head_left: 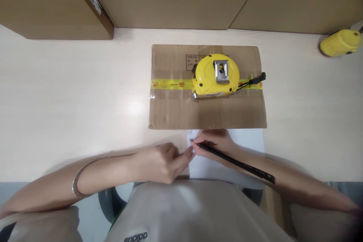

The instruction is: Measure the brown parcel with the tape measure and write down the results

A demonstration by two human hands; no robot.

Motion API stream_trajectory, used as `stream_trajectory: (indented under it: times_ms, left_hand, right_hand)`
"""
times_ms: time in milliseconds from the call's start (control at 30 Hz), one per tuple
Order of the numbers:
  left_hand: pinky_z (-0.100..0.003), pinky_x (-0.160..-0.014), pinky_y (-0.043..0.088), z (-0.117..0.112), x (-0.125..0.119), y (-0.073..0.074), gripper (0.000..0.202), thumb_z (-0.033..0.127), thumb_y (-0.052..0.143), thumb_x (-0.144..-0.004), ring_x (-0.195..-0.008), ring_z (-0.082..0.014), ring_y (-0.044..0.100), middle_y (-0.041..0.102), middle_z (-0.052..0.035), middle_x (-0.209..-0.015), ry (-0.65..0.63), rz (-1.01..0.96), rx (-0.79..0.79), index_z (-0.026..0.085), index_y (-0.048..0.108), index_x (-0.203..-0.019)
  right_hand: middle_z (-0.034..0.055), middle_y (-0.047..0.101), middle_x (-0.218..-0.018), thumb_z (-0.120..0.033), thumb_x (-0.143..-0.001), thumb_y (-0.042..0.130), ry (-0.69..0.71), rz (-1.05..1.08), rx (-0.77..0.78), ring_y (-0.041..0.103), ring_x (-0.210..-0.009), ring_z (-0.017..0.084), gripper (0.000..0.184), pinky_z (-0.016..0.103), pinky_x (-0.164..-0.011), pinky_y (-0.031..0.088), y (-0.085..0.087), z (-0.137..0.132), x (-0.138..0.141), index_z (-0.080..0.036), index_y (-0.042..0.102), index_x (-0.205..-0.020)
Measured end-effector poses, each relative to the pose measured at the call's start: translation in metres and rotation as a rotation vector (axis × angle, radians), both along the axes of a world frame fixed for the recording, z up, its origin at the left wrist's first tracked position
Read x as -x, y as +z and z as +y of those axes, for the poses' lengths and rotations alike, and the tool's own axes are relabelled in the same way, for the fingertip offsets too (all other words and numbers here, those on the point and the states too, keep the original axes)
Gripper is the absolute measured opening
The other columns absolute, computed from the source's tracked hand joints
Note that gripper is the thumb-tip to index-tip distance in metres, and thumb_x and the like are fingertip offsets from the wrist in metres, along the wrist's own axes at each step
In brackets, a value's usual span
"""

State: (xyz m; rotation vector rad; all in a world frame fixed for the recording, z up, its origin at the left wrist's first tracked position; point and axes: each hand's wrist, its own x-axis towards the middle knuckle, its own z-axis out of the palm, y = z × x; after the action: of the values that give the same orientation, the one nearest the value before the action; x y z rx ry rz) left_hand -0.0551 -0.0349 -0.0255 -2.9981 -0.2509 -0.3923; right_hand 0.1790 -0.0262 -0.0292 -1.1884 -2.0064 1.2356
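Note:
A black pen (235,160) is held in my right hand (215,143), closed around it near the tip. The tip touches the upper left part of a white sheet of paper (249,140), beside some small dark writing. My left hand (164,162) has most fingers curled in, and its fingertips press the paper's left edge close to the pen tip. Just beyond the sheet lies a flat cardboard box (172,109) with yellow tape across it. On that box rests a yellow tape measure (207,75), its metal clip facing up and a black strap trailing right.
Large cardboard boxes (170,0) line the back of the pale table (113,94). Another box (51,3) juts forward at the back left, bearing a label. A yellow object (340,42) stands at the far right, partly cut off. The table's front edge is close to my body.

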Motion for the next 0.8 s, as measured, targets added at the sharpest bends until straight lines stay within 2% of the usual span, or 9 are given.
stream_trajectory:
  times_ms: [233,533,800]
  left_hand:
    - [-0.028,-0.052,0.054,0.001,-0.001,0.001,0.028,0.013,0.060,-0.091,-0.059,-0.0109,0.059,0.073,-0.0178,-0.114,-0.004,-0.016,0.020,0.005,0.071,-0.116]
    - [-0.028,-0.053,0.053,-0.002,0.000,-0.004,0.030,0.017,0.060,-0.092,-0.059,-0.0101,0.058,0.072,-0.0163,-0.115,0.019,-0.013,-0.004,0.007,0.071,-0.118]
    - [-0.028,-0.052,0.053,0.000,-0.001,-0.001,0.026,0.016,0.061,-0.093,-0.058,-0.0098,0.058,0.073,-0.0153,-0.112,0.006,-0.018,0.004,0.008,0.073,-0.114]
  right_hand:
    - [-0.0027,0.059,-0.064,-0.015,-0.085,0.061,0.005,0.007,-0.013,0.048,-0.055,0.009,0.017,0.022,-0.053,0.039,-0.001,-0.001,0.000,-0.021,0.058,-0.069]
    - [-0.0076,0.044,-0.056,-0.009,-0.080,0.063,-0.024,0.064,-0.095,0.036,-0.052,0.004,0.020,0.016,-0.050,0.030,-0.007,0.001,0.002,-0.016,0.055,-0.062]
    - [-0.0053,0.055,-0.059,-0.009,-0.080,0.063,-0.012,0.084,-0.162,0.043,-0.052,0.004,0.019,0.017,-0.053,0.035,-0.011,0.000,0.003,-0.016,0.056,-0.064]
